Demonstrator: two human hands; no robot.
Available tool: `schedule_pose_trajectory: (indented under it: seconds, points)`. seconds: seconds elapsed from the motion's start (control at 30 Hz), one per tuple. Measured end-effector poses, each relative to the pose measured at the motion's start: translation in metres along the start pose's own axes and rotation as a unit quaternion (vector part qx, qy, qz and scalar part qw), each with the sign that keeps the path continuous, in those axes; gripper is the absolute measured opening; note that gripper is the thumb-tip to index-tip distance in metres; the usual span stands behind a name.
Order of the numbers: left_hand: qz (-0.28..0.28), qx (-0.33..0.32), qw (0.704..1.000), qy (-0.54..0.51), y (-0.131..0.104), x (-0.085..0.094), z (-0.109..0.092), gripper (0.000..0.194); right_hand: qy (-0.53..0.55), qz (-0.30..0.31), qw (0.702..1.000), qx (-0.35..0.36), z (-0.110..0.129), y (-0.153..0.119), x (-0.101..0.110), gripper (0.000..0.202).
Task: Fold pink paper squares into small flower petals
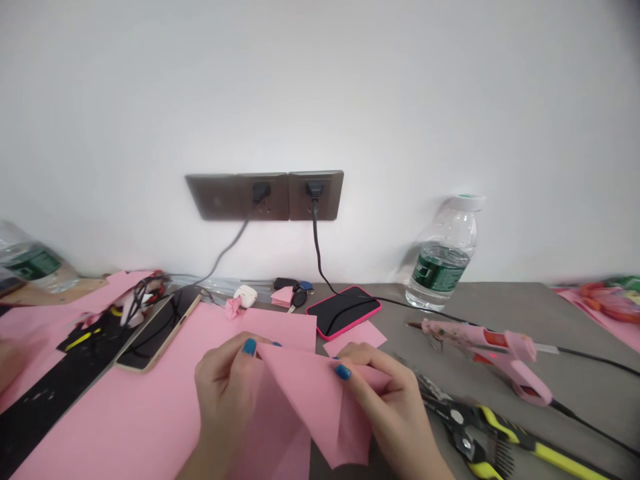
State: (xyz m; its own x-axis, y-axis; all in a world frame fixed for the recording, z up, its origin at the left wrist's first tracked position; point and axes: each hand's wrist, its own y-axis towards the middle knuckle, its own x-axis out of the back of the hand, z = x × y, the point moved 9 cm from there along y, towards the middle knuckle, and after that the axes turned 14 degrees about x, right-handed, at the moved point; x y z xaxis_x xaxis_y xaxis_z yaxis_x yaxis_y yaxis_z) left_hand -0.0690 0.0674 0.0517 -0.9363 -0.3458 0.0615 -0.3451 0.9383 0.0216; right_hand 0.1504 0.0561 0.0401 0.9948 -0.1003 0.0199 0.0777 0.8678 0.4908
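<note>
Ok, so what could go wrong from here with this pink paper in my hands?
The glue gun shows a red light, so it may be hot; its tip lies near your right hand and could burn you. The yellow-handled pliers also lie close to that hand and might snag the pink paper.

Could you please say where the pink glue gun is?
In the head view, the pink glue gun lies at right on the grey table, beyond the yellow-handled pliers.

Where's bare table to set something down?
Bare grey table lies between the right-hand bottle, glue gun and far-right pink paper. Left of that bottle is crowded: pink phone, keys, left hand, right hand. Pliers crowd the near side.
</note>
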Motion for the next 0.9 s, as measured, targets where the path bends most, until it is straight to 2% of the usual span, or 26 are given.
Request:
schedule_pose_trajectory:
  seconds: [0.1, 0.17, 0.23, 0.3, 0.4, 0.5, 0.7, 0.83, 0.9]
  points:
    - [0.001, 0.012, 0.999, -0.035, 0.004, -0.001, 0.003, 0.037, -0.001, -0.011, 0.999, -0.04, -0.012, -0.003, 0.002, 0.033]
    - [0.046, 0.011, 0.999, -0.015, 0.002, -0.014, 0.003, 0.04, -0.004, -0.028, 0.998, -0.062, -0.019, -0.005, 0.005, 0.033]
    - [0.108, -0.01, 0.993, 0.05, -0.005, -0.033, 0.002, 0.039, 0.009, -0.037, 0.996, -0.075, -0.024, -0.007, 0.005, 0.034]
    - [0.137, -0.038, 0.984, 0.111, -0.013, -0.045, 0.001, 0.04, 0.029, -0.031, 0.996, -0.079, -0.025, -0.007, 0.002, 0.034]
    - [0.116, -0.056, 0.982, 0.14, -0.018, -0.045, -0.001, 0.048, 0.045, -0.029, 0.996, -0.072, -0.021, -0.006, 0.0, 0.035]
    - [0.088, -0.048, 0.986, 0.134, -0.017, -0.039, -0.002, 0.046, 0.049, -0.028, 0.997, -0.061, -0.017, -0.005, -0.001, 0.034]
    - [0.085, -0.077, 0.984, 0.139, -0.016, -0.038, -0.005, 0.043, 0.055, -0.022, 0.997, -0.044, -0.015, -0.004, -0.003, 0.033]
    - [0.076, -0.069, 0.985, 0.137, -0.016, -0.035, -0.004, 0.042, 0.062, -0.009, 0.997, -0.046, -0.016, -0.004, -0.006, 0.033]
    - [0.068, -0.053, 0.987, 0.134, -0.015, -0.033, -0.002, 0.042, 0.072, 0.017, 0.996, -0.054, -0.018, -0.005, -0.012, 0.033]
